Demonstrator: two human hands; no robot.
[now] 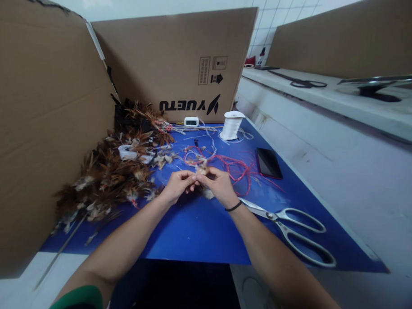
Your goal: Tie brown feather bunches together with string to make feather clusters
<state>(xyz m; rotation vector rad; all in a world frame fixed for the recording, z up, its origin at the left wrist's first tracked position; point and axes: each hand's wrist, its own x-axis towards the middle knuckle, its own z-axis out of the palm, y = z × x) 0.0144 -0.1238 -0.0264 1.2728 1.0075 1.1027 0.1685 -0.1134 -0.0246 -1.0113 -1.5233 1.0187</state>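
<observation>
My left hand (179, 186) and my right hand (221, 185) meet over the middle of the blue table (189, 235), thumbs and fingers pinched together. Between the fingertips sits a small pale, fluffy feather (202, 169), partly covered by them. More whitish fluff (209, 194) shows just below my right hand. Red cord (237, 167) lies in loose loops right behind the hands. Beside my right wrist, large silver scissors (271, 215) rest with their handles apart. To the left of my left hand spreads a big heap of brown feathers (114, 174).
A white spool (231, 126) stands at the back, near a small white digital display (191, 122). A dark phone (268, 163) lies on the right. Cardboard walls (169, 58) close off the back and left. Black scissors (306, 83) lie on the ledge (329, 93) at right.
</observation>
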